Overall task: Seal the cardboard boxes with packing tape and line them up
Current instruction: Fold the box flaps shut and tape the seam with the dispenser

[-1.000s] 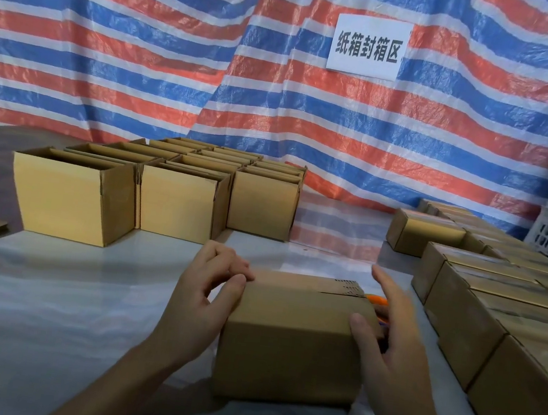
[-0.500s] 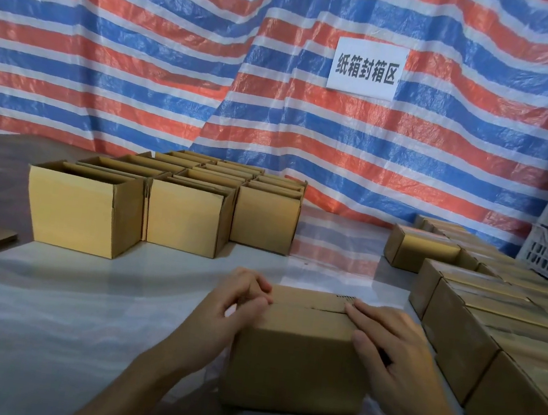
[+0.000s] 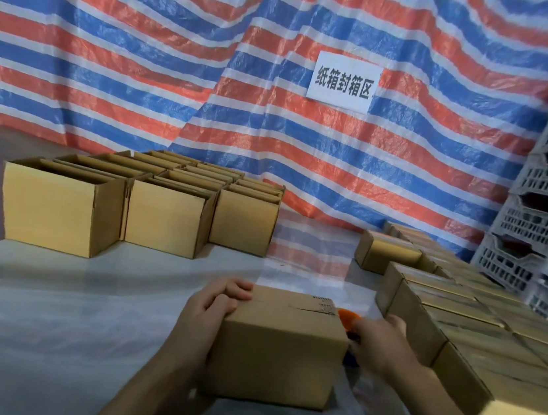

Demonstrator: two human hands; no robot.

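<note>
Whereas the right hand (image 3: 377, 340) was laid flat across the right end of the lid half a second ago, it is now recorded off the cardboard box (image 3: 277, 349) altogether. It has been lowered beside the box's right face and brought up against an orange tool (image 3: 349, 317) lying there on the table (image 3: 46, 310) (taken to be the packing-tape dispenser; only its orange edge and a blue part below are seen). The fingers are hidden behind the back of the hand, so whether the tool is already grasped cannot be told. The left hand (image 3: 215, 307) is found unmoved: its fingers are curled over the top left edge of the box, which is gripped and held down. The box is kept where it was, central on the table just before the person. Its flaps are folded shut, and the middle seam shows as a dark line with no tape made out over it. The change is read as the end of flap-closing and the start of taping: the box is judged ready for its strip, not yet sealed. Open boxes (image 3: 62, 209) are noted waiting at rear left, well apart. A line of closed boxes (image 3: 459, 319) is noted along the right, near the working box, which is presumably to be added to it once taped.
</note>
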